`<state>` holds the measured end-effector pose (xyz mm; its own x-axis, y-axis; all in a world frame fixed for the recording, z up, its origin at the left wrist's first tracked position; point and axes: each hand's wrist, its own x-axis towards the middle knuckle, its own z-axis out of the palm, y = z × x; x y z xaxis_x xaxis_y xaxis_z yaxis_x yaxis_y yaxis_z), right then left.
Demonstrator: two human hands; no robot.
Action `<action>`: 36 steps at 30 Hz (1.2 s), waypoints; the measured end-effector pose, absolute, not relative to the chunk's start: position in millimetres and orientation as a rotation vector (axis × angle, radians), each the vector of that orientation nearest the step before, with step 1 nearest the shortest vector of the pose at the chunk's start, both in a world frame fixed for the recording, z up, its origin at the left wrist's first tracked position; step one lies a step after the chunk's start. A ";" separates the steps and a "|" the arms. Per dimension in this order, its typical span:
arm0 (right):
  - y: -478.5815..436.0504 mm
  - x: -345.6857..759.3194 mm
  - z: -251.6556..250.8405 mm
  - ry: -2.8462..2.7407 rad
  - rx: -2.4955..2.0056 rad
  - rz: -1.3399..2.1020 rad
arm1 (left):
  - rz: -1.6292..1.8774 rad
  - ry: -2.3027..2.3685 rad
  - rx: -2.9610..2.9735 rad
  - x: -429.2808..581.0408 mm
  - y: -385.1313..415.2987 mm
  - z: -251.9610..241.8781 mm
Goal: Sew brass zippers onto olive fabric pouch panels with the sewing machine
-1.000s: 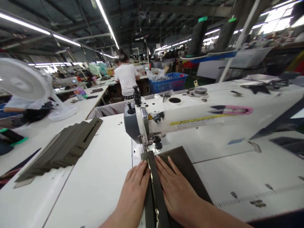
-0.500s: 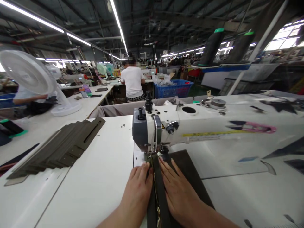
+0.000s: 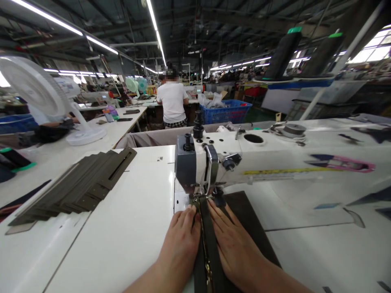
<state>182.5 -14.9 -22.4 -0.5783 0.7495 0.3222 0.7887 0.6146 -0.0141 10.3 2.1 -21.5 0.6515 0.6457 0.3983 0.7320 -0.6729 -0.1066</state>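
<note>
A white sewing machine [image 3: 244, 156] stands on the white table [image 3: 128, 228], its needle end just above my fingers. A dark olive fabric piece [image 3: 244, 219] with a zipper strip [image 3: 206, 244] down its middle lies under the presser foot. My left hand [image 3: 181, 240] lies flat on the table at the left of the zipper, fingers stretched out and together. My right hand [image 3: 235, 248] presses flat on the fabric at the right of the zipper, fingertips close to the foot. Neither hand grips anything.
A fanned stack of olive fabric pieces [image 3: 79, 185] lies at the left of the table. A white fan [image 3: 45, 101] stands on the neighbouring bench. A person in a white shirt [image 3: 172, 101] works further back, beside a blue basket [image 3: 227, 112]. Pink snips [image 3: 345, 163] rest on the machine arm.
Both hands have slid forward with the fabric and zipper toward the presser foot. The view has shifted slightly, so the machine sits further right.
</note>
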 end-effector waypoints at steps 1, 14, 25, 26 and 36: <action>-15.0 182.3 -22.0 -2.545 -1.255 -0.177 | -0.482 -1.108 -2.615 10.1 1.9 -21.3; -16.4 181.0 -16.4 -2.556 -1.350 -0.002 | -0.466 -1.071 -2.597 10.4 3.0 -19.7; -15.6 181.6 -18.9 -2.525 -1.352 0.032 | -0.322 -1.083 -2.642 10.4 3.1 -10.5; -15.4 181.5 -19.9 -2.522 -1.350 0.024 | -0.313 -1.089 -2.643 10.5 3.4 -9.7; -11.2 180.2 -16.9 -2.476 -1.364 0.040 | -0.351 -1.093 -2.679 9.7 10.1 -7.6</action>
<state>180.2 -11.2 -16.9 -0.4968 0.8287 0.2575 0.8201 0.5454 -0.1731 9.7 10.1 -7.6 0.6939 0.6534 0.3026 0.7075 -0.6969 -0.1177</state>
